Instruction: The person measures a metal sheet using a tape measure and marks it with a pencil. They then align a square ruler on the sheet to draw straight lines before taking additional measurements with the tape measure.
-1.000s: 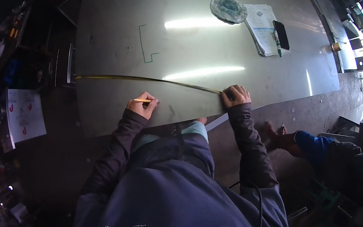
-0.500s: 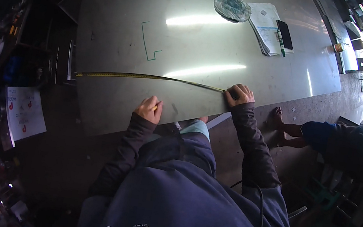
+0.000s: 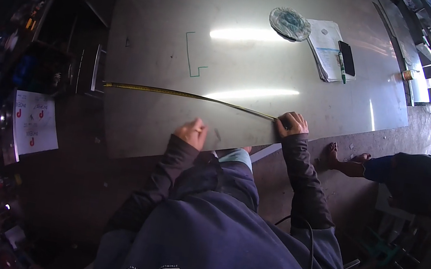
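Observation:
My right hand (image 3: 292, 125) is closed around the dark case of a tape measure near the front edge of a metal sheet (image 3: 144, 124). From it the yellow tape (image 3: 160, 91) runs left across the sheet, its far end at the sheet's left edge. Close to the front edge, my left hand (image 3: 191, 132) is closed, fingers bent; what it holds is too small and blurred to name. Beyond the tape, a green bracket-shaped line (image 3: 189, 55) is drawn on the metal.
Towards the back right lie a round greyish pad (image 3: 290, 24), papers (image 3: 323, 47), a green marker (image 3: 342, 68) and a dark phone (image 3: 345, 57). Another person (image 3: 415, 178) is on the right, beyond the sheet. A printed white board (image 3: 36, 124) stands on the left.
The view has shifted, so the sheet and its items appear farther right and slightly lower. The yellow piece seen in my left hand is no longer distinct. The other person's legs have changed position.

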A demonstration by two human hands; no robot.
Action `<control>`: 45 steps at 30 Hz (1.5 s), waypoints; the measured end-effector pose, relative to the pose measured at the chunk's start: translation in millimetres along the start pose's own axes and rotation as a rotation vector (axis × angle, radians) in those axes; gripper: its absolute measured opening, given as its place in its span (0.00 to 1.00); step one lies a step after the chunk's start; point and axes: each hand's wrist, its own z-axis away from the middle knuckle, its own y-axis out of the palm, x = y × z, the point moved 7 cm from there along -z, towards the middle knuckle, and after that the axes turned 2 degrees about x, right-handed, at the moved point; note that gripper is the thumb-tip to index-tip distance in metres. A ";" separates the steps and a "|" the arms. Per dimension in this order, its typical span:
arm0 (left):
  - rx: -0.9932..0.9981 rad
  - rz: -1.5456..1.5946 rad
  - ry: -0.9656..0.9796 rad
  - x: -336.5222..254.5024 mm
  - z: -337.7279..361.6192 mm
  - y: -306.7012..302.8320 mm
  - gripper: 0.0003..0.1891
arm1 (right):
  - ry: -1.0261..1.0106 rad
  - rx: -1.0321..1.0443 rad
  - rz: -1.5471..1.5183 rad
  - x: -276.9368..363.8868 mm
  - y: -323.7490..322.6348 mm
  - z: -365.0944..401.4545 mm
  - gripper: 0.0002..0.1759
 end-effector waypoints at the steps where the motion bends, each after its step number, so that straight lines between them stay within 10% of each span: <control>1: -0.090 -0.013 -0.021 11.4 -4.5 -11.7 0.11 | 0.007 -0.003 0.002 -1.6 1.0 0.9 0.08; 20: -0.075 0.145 -0.210 28.0 42.0 -34.0 0.14 | 0.029 0.019 -0.024 1.7 -3.9 -0.6 0.08; 31: -0.892 0.365 -0.706 231.2 155.5 -135.3 0.14 | -0.082 0.209 -0.092 -24.5 23.6 -2.6 0.10; 40: -0.606 0.599 -1.037 299.7 200.4 -156.5 0.13 | -0.157 0.284 0.016 -1.0 13.9 -5.1 0.09; 45: -0.997 0.327 -0.928 329.5 223.4 -180.8 0.19 | -0.054 0.314 0.020 -19.1 23.7 -2.4 0.11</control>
